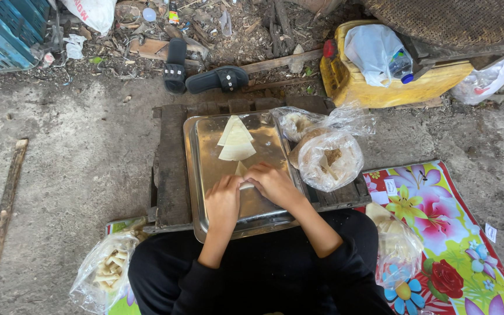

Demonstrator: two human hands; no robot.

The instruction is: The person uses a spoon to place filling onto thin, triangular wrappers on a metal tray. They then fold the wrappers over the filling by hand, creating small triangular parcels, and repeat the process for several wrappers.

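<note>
Figure. Head view, looking down at a seated person working on a metal tray [205, 169] that lies on a low wooden pallet [170, 169].

The left hand [223, 201] and right hand [272, 184] meet near the tray's middle, over a small pale wrapper [241, 169]. Only the wrapper's pointed far end shows above the fingers; its near part is hidden beneath them. Both hands lie palm-down with fingers curled and pressed together onto the wrapper, the fingertips of the two hands nearly touching. Whether either hand actually pinches the sheet cannot be told.

Key relation: the wrapper lies directly under and just beyond the fingertips, its long axis running away from the body, toward the stack [236, 140] of triangular wrappers at the tray's far end. The stack is apart from both hands, straight ahead, and slightly nearer the right hand's fingers.

To the right of the tray, touching its edge, stand clear bags [328, 154] with brownish filling. A bag of finished rolls [106, 271] lies by the left knee, another bag [395, 242] by the right knee on a flowered mat [462, 233].
</note>
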